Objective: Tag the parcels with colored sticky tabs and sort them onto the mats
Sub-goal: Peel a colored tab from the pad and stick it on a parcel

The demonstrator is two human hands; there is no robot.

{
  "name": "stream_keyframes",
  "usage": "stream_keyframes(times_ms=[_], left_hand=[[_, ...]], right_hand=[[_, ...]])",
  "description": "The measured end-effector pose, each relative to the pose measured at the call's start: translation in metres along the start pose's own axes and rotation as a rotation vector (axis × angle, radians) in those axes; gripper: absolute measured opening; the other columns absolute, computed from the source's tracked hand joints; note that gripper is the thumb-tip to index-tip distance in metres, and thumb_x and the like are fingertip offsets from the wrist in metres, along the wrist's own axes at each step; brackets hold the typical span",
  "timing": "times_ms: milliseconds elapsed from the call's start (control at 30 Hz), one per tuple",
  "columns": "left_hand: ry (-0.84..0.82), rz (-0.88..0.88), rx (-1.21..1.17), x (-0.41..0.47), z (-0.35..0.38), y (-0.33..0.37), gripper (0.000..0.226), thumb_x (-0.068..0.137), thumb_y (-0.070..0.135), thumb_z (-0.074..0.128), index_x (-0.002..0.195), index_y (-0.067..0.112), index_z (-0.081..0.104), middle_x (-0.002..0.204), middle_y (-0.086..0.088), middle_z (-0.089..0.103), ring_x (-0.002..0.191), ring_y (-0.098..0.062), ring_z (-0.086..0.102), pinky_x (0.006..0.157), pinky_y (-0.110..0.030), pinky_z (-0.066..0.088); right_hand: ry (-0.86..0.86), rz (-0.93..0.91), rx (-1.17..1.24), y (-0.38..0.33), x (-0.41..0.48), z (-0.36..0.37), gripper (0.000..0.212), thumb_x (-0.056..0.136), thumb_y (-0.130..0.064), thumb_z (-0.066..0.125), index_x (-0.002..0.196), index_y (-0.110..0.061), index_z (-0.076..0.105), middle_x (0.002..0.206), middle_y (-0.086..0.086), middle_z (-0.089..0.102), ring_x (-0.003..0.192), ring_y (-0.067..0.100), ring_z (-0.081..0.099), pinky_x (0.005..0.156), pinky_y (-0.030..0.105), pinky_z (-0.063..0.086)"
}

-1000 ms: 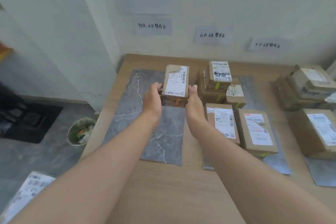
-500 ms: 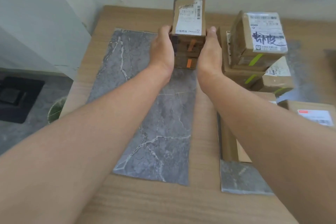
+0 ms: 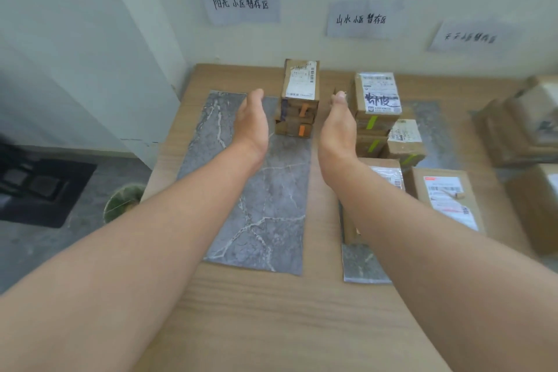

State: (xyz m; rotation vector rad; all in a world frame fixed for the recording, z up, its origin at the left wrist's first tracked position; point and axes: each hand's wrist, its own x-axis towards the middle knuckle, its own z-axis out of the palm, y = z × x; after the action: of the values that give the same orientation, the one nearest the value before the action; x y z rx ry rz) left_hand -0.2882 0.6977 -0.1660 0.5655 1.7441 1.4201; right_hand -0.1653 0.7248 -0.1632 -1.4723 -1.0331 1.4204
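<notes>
Gently: my left hand (image 3: pixel 252 124) and right hand (image 3: pixel 339 127) flank the orange-tabbed stack (image 3: pixel 297 106), fingers (image 3: pixel 256 97) straight, gripping nothing. Backing away evenly should keep it from toppling.

I log: stack (image 3: pixel 299 100) on mat (image 3: pixel 256 205), at its far end. Left hand (image 3: pixel 252 122) just left of stack, right hand (image 3: pixel 338 130) just right; other parcels (image 3: pixel 377 93) farther right.
</notes>
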Motion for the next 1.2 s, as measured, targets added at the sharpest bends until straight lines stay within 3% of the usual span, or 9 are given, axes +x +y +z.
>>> stream_keyframes(times_ms=[200,333,467,533,600,700,800,900,1200], left_hand=[[-0.024,0.042,0.014,-0.11,-0.036,0.043,0.058,0.092,0.056,0.037,0.139,0.025,0.053,0.148,0.001,0.045,0.136,-0.021,0.042,0.115,-0.049,0.034],[-0.047,0.081,0.007,-0.19,-0.06,0.067,0.059,0.075,0.061,0.04,0.119,0.028,0.064,0.133,0.002,0.051,0.128,-0.021,0.047,0.113,-0.049,0.036],[-0.071,0.137,0.001,-0.249,-0.086,0.072,0.039,0.094,0.054,0.04,0.112,0.031,0.065,0.128,0.005,0.053,0.13,-0.021,0.048,0.115,-0.047,0.035],[-0.071,0.131,0.016,-0.273,-0.101,0.072,0.044,0.089,0.06,0.04,0.11,0.033,0.067,0.128,0.005,0.054,0.128,-0.02,0.049,0.114,-0.047,0.035],[-0.067,0.119,0.038,-0.295,-0.119,0.073,0.052,0.077,0.07,0.04,0.105,0.036,0.068,0.127,0.006,0.055,0.124,-0.02,0.051,0.111,-0.046,0.038],[-0.046,0.14,0.028,-0.323,-0.146,0.073,0.045,0.094,0.06,0.036,0.111,0.032,0.067,0.125,0.005,0.055,0.121,-0.021,0.053,0.101,-0.039,0.044],[-0.015,0.147,-0.012,-0.341,-0.173,0.069,0.045,0.1,0.053,0.034,0.115,0.025,0.066,0.121,0.0,0.055,0.116,-0.02,0.053,0.091,-0.035,0.045],[-0.006,0.132,-0.041,-0.362,-0.202,0.064,0.045,0.101,0.051,0.034,0.116,0.022,0.066,0.127,-0.005,0.054,0.121,-0.022,0.051,0.101,-0.041,0.042],[-0.029,0.138,-0.125,-0.415,-0.31,0.03,0.043,0.104,0.042,0.035,0.12,0.012,0.063,0.108,-0.001,0.059,0.112,-0.02,0.054,0.095,-0.03,0.041]], right_hand=[[-0.036,-0.098,0.014,-0.04,-0.103,-0.029,0.051,0.108,-0.048,0.029,0.141,-0.021,0.058,0.144,-0.004,0.056,0.127,0.009,0.047,0.109,0.03,0.032],[-0.069,-0.14,0.027,-0.061,-0.174,-0.045,0.052,0.107,-0.05,0.031,0.139,-0.021,0.06,0.14,-0.004,0.059,0.13,0.014,0.05,0.107,0.033,0.035],[-0.108,-0.167,0.044,-0.067,-0.235,-0.056,0.038,0.107,-0.046,0.033,0.096,-0.03,0.065,0.099,-0.011,0.065,0.096,0.006,0.056,0.085,0.029,0.039],[-0.128,-0.173,0.047,-0.068,-0.262,-0.06,0.039,0.107,-0.047,0.034,0.102,-0.025,0.067,0.102,-0.003,0.065,0.092,0.006,0.054,0.079,0.029,0.039],[-0.137,-0.182,0.037,-0.067,-0.284,-0.062,0.045,0.106,-0.049,0.035,0.123,-0.021,0.066,0.115,-0.001,0.066,0.11,0.013,0.057,0.09,0.032,0.037],[-0.153,-0.202,0.031,-0.067,-0.323,-0.058,0.052,0.104,-0.053,0.036,0.137,-0.021,0.061,0.136,-0.004,0.062,0.128,0.018,0.054,0.108,0.036,0.038],[-0.189,-0.214,0.042,-0.061,-0.354,-0.047,0.054,0.102,-0.056,0.035,0.13,-0.021,0.065,0.13,-0.004,0.065,0.125,0.018,0.056,0.109,0.04,0.04],[-0.207,-0.223,0.054,-0.05,-0.385,-0.037,0.038,0.107,-0.047,0.036,0.109,-0.025,0.067,0.108,-0.011,0.065,0.113,0.015,0.058,0.095,0.032,0.038],[-0.196,-0.219,0.026,0.014,-0.492,0.005,0.043,0.108,-0.046,0.035,0.123,-0.02,0.067,0.121,-0.005,0.064,0.119,0.017,0.057,0.101,0.034,0.041]])
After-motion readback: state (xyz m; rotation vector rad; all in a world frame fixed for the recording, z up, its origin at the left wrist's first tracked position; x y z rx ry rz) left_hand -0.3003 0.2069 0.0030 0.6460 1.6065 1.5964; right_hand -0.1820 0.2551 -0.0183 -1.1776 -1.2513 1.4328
